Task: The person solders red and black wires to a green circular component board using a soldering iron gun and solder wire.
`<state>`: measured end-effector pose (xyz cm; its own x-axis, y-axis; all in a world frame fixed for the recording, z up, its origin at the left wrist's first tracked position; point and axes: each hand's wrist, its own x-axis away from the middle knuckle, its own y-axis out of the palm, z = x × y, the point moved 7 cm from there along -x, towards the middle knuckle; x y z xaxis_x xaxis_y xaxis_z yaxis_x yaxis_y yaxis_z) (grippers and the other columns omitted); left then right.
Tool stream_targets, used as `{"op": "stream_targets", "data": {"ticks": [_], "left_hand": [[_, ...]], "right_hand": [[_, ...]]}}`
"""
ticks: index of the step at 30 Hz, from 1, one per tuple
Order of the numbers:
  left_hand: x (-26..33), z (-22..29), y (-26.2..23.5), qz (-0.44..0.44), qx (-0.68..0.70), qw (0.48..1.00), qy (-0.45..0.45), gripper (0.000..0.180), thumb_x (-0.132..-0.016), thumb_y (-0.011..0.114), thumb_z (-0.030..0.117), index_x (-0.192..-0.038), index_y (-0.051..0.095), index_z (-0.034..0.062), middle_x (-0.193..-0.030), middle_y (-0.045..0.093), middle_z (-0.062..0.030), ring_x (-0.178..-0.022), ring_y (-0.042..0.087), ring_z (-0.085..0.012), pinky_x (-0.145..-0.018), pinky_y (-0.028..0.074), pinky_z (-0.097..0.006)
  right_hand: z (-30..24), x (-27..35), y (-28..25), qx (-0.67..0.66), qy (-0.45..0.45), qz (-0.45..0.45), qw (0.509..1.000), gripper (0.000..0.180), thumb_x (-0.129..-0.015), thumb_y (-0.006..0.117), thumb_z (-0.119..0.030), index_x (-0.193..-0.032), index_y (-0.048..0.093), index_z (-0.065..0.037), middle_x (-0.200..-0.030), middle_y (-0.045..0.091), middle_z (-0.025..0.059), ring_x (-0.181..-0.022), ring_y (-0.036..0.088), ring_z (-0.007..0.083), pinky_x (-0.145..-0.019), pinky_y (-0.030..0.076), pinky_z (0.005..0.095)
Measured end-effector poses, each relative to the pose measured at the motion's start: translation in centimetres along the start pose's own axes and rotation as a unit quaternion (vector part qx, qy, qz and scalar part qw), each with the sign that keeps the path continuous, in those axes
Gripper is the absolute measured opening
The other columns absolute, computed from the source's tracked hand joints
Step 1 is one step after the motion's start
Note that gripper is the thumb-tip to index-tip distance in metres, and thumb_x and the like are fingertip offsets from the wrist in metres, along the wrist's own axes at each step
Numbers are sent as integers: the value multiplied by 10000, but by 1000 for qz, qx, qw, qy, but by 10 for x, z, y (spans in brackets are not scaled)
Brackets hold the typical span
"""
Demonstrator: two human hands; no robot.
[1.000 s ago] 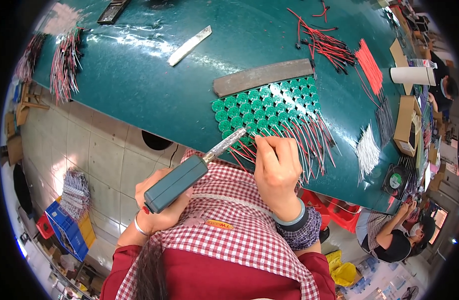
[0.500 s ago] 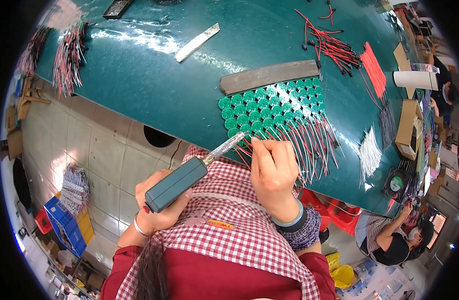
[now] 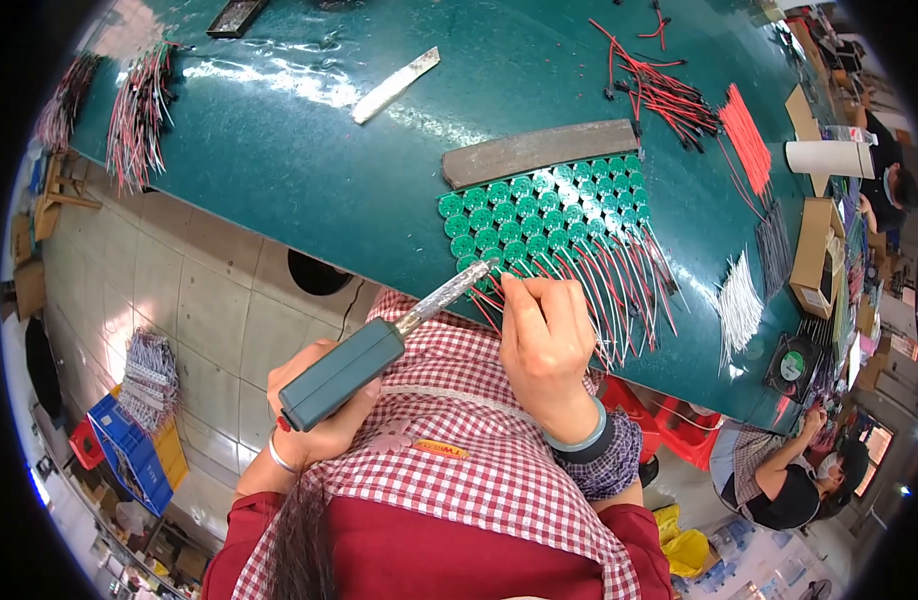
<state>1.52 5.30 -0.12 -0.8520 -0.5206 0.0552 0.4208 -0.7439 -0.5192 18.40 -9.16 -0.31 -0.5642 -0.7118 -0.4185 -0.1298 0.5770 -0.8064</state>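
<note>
My left hand [image 3: 329,438] is wrapped round a soldering gun [image 3: 344,375] with a dark green body and a silvery barrel. The barrel slants up and right, its tip at the near edge of a sheet of round green circuit boards [image 3: 519,207]. Just right of the tip, my right hand [image 3: 547,345] is pinched on a thin wire, largely hidden by the fingers. Red and white wires [image 3: 619,290] trail from the near row of boards toward the table edge. A grey-brown bar [image 3: 539,152] lies along the far side of the boards.
The green table [image 3: 309,190] also bears a whitish strip [image 3: 396,86], red wires [image 3: 669,95], white wires [image 3: 741,310] and bundled leads [image 3: 139,115]. A small fan [image 3: 789,362] stands near the right edge. Another person [image 3: 789,480] sits at the lower right.
The soldering gun's body has shifted slightly left and down in my left hand. Its tip stays by the near boards, and my right hand has barely moved.
</note>
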Motion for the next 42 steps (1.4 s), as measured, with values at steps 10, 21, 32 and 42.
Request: {"op": "stream_targets", "data": {"ticks": [10, 21, 32, 42], "left_hand": [[24, -36, 2, 24, -3, 996, -85, 237, -774, 757, 46, -996, 694, -10, -916, 699, -120, -794, 682, -236, -718, 533, -332], [28, -46, 3, 40, 52, 973, -222, 326, -844, 758, 122, -1111, 678, -45, -1029, 708, -143, -907, 669, -224, -774, 530, -352], [20, -31, 3, 69, 30, 966, -246, 330, -801, 800, 111, -1062, 680, -52, -969, 708, -124, -828, 668, -205, -724, 531, -341], [6, -10, 5, 45, -6, 999, -15, 231, -768, 768, 56, -985, 699, 13, -846, 689, -67, -689, 649, -161, -636, 517, -299]], "right_hand": [[0, 0, -2, 14, -4, 11, 1000, 231, -704, 679, 25, -934, 677, 11, -811, 592, 85, -716, 579, 239, -575, 475, 334], [109, -5, -107, 133, 121, 121, 976, 136, -789, 673, 48, -897, 689, -33, -851, 643, 120, -760, 618, 288, -649, 498, 364], [216, 36, -140, 281, 210, -3, 936, 95, -749, 694, 26, -834, 679, -14, -918, 593, 112, -922, 575, 300, -768, 489, 399], [143, -9, -125, 223, 63, 79, 970, 194, -759, 627, 72, -927, 605, -24, -903, 607, 123, -842, 572, 325, -718, 441, 425]]}}
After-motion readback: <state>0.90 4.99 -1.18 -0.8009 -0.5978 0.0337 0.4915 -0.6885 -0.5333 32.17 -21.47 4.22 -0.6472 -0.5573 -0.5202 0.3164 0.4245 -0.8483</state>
